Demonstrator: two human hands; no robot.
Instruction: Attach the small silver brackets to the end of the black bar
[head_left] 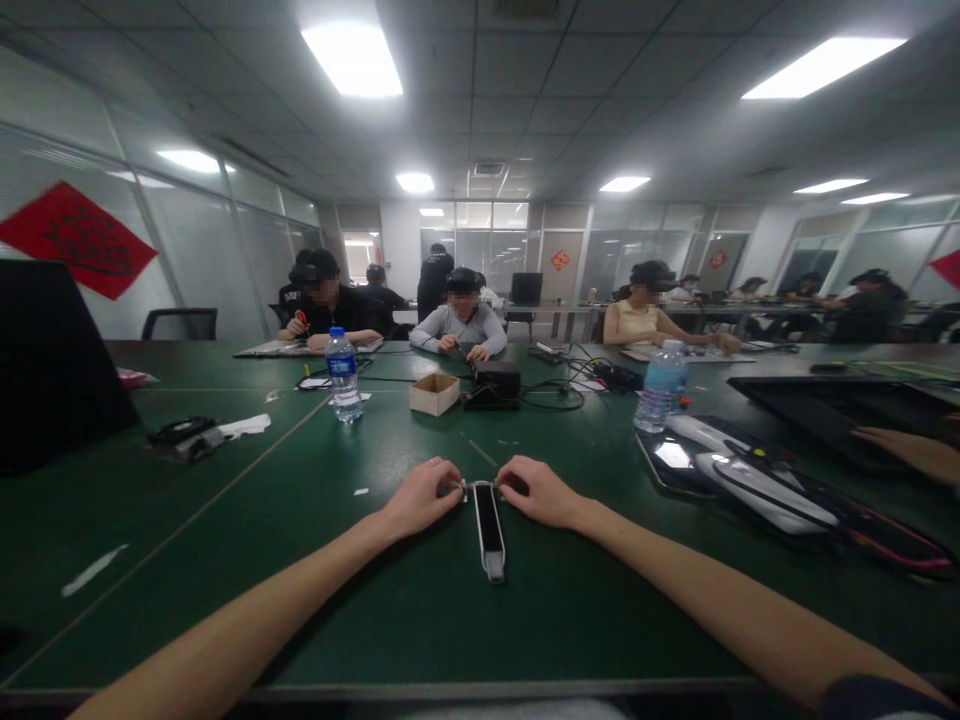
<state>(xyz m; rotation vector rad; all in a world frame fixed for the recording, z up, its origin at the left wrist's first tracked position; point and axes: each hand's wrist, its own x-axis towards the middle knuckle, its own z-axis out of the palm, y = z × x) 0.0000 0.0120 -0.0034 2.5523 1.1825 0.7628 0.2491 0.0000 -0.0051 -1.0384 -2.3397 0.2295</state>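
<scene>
On the green table [390, 610] in front of me lies a long narrow object [490, 530] with a black face, a pale rim and a grey near end. My left hand [426, 497] rests at the left of its far end, thumb and fingers pinched together. A small whitish bit shows at those fingertips, too small to name. At the other side, my right hand [540, 492] is pinched closed close to the same far end. What its fingertips hold, if anything, is too small to make out.
Ahead stand an open box [435, 395], a black box [495, 385] with cables, and a water bottle [344, 375]. Another bottle [660, 385] and a white-and-black device [765, 490] are at right. A co-worker's hand [911, 452] reaches in there. Several people sit opposite.
</scene>
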